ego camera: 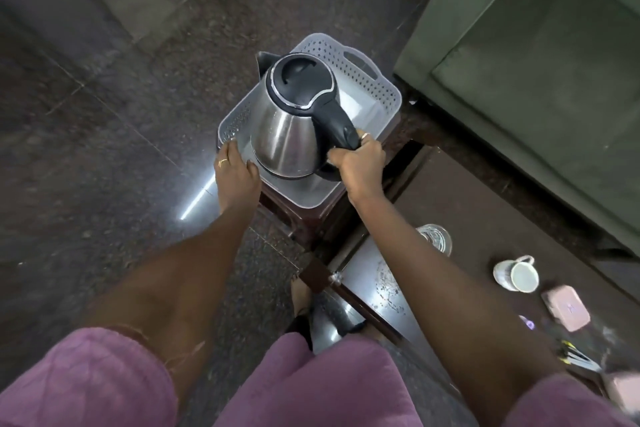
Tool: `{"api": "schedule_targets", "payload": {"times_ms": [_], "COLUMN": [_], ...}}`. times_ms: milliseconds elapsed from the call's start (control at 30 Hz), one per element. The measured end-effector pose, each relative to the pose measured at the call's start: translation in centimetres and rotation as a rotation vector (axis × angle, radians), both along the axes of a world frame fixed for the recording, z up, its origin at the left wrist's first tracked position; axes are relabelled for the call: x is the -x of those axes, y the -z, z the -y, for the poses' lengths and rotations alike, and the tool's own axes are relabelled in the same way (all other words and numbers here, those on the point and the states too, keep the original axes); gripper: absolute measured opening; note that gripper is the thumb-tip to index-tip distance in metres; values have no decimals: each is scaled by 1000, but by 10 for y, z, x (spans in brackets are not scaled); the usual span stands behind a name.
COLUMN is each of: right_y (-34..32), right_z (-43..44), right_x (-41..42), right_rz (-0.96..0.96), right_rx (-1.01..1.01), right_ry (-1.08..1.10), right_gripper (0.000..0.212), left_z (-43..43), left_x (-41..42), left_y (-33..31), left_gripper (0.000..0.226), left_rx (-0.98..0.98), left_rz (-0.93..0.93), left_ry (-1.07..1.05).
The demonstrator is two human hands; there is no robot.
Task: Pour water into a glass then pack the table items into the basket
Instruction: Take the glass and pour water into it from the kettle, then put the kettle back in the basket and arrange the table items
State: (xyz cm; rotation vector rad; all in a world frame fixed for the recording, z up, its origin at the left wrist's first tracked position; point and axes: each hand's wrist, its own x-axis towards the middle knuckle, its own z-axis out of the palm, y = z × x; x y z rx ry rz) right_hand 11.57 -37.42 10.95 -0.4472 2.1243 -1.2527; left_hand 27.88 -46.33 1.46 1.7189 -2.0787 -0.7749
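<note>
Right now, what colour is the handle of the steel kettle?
Black; the steel kettle's handle shows best in head view.

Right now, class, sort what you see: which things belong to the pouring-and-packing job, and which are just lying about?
Job: kettle, gripped by the right hand; basket; glass; cup; pink box.
Lying about: green sofa; floor.
</note>
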Motion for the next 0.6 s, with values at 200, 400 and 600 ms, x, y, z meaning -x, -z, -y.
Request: {"api": "schedule_targets", "payload": {"times_ms": [200, 400, 600], "right_y": [26, 34, 38], "right_z": [25, 38, 36], "right_x": [-9, -13, -15], "right_rz": [-15, -6, -36], "right_rx": [-84, -75, -74], "right_ry": [-64, -91, -105], "right_gripper": [23, 26, 30], "left_z": [4, 4, -2], "left_x": [2, 6, 10], "left_y": [3, 9, 18], "left_gripper": [54, 55, 57], "left_rx": [5, -17, -34], "left_rz": [32, 31, 79], "left_ry": [60, -1, -12]}}
